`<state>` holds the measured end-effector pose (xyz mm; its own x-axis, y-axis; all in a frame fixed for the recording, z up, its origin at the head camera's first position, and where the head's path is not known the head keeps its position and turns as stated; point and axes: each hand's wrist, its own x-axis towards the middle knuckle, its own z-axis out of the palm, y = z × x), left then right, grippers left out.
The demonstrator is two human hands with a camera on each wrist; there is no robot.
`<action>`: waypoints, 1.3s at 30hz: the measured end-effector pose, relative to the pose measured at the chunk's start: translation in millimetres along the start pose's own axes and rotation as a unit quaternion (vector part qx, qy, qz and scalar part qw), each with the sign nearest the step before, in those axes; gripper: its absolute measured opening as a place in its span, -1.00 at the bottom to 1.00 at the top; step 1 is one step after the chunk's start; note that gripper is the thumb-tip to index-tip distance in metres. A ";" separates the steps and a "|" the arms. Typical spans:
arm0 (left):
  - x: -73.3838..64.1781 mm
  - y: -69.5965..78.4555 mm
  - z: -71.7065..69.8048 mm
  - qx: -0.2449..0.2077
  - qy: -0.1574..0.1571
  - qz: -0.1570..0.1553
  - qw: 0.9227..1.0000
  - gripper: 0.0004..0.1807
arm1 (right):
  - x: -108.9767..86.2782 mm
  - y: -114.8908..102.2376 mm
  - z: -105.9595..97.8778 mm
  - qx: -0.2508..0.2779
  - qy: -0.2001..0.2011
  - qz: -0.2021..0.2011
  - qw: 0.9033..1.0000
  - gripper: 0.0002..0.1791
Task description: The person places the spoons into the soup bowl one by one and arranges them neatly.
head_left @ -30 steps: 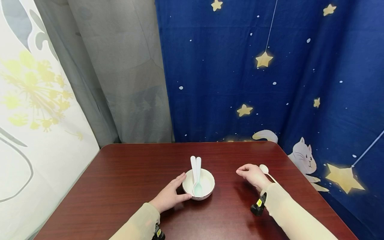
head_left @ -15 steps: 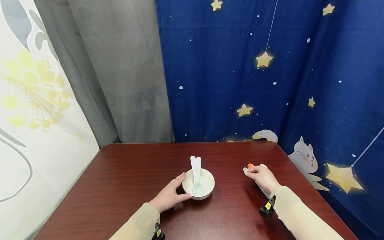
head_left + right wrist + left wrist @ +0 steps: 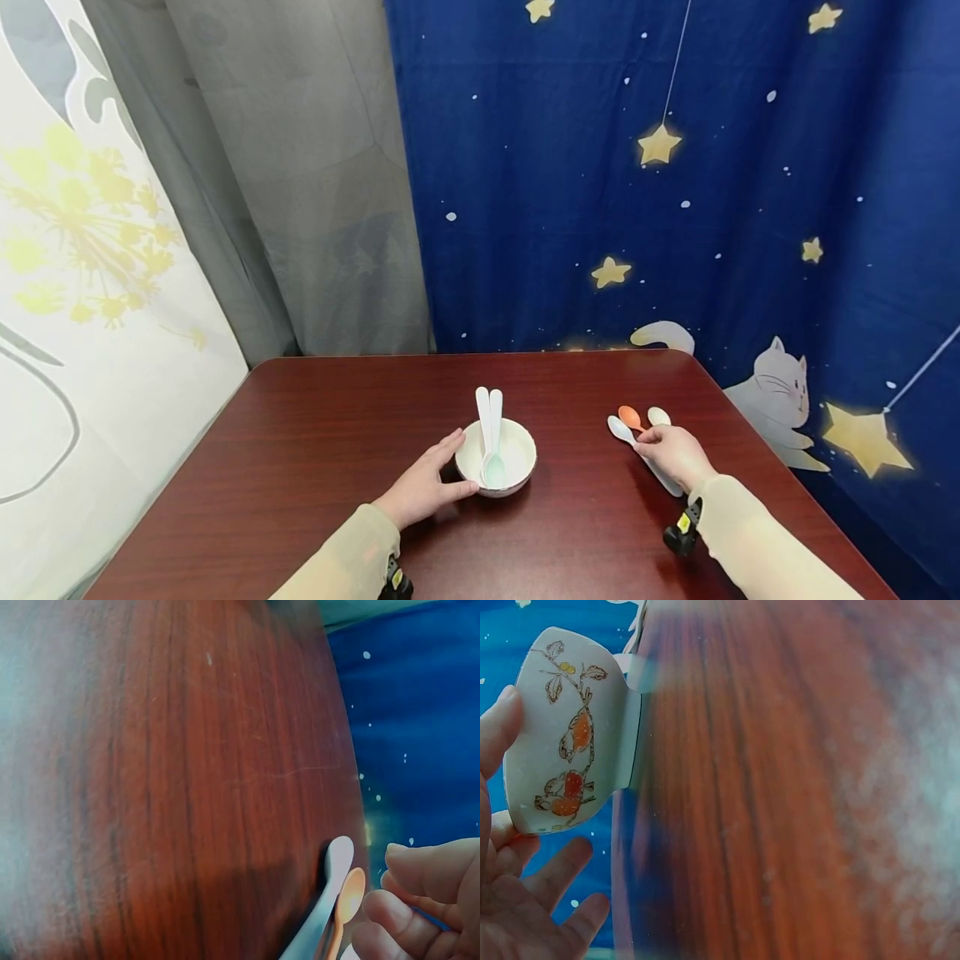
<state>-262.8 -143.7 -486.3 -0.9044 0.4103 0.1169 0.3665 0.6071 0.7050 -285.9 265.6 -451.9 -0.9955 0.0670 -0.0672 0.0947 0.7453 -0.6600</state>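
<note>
A pale bowl [image 3: 521,454] with a bird pattern on its outside [image 3: 574,750] stands on the table. Two spoons lean in it, a pale green one [image 3: 496,433] and a white one [image 3: 483,417]. My left hand [image 3: 425,483] rests against the bowl's left side, thumb and fingers spread and mostly straight. At the right, my right hand [image 3: 675,454] hovers over three more spoons: a pale grey-blue one [image 3: 621,430], an orange one [image 3: 630,417] and a cream one [image 3: 658,416]. Its thumb and fingers [image 3: 390,911] stand apart beside the orange spoon in the right wrist view. The handles are partly hidden.
The dark red-brown wooden table [image 3: 337,417] has rounded far corners. Behind it hang a grey curtain [image 3: 322,208] and a blue curtain with stars [image 3: 540,208]. A black wrist camera [image 3: 681,533] sits under my right sleeve.
My right hand was left of the cream spoon, then moved right and nearer over the grey-blue and orange spoons, which now show more fully. My left hand and the bowl keep their places.
</note>
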 end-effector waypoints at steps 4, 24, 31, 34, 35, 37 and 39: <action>0.1 0.1 -0.2 -0.001 0.001 -0.002 1.000 0.01 | -0.3 5.6 0.3 -0.005 0.005 -0.002 1.000 -0.83; 0.1 2.1 -1.9 -0.004 -0.001 -0.002 1.000 0.01 | -4.0 20.4 -1.9 -0.019 -0.009 0.032 0.999 -0.96; 0.2 1.4 -0.7 -0.001 -0.001 -0.004 1.000 0.00 | -3.8 22.7 -1.0 -0.027 -0.009 0.033 0.999 -0.96; 0.2 1.1 -0.5 -0.001 -0.001 -0.002 1.000 0.01 | -3.3 23.6 -0.3 -0.030 -0.009 0.032 0.999 -0.96; 0.1 1.0 -0.5 0.000 -0.001 -0.001 1.000 0.01 | -3.2 23.9 0.0 -0.031 -0.009 0.031 0.999 -0.96; 0.0 0.9 -0.5 0.002 0.000 -0.001 1.000 0.02 | -2.8 24.6 0.5 -0.031 -0.009 0.030 0.999 -0.96; -0.2 1.0 -0.5 0.001 0.000 -0.001 1.000 0.02 | -2.6 25.0 0.8 -0.030 -0.011 0.030 0.999 -0.96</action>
<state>-262.4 -143.5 -485.2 -0.9052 0.4092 0.1148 0.3649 0.6099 0.7034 -280.9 283.5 -468.8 -0.9876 0.0980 -0.1225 0.1527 0.7783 -0.6091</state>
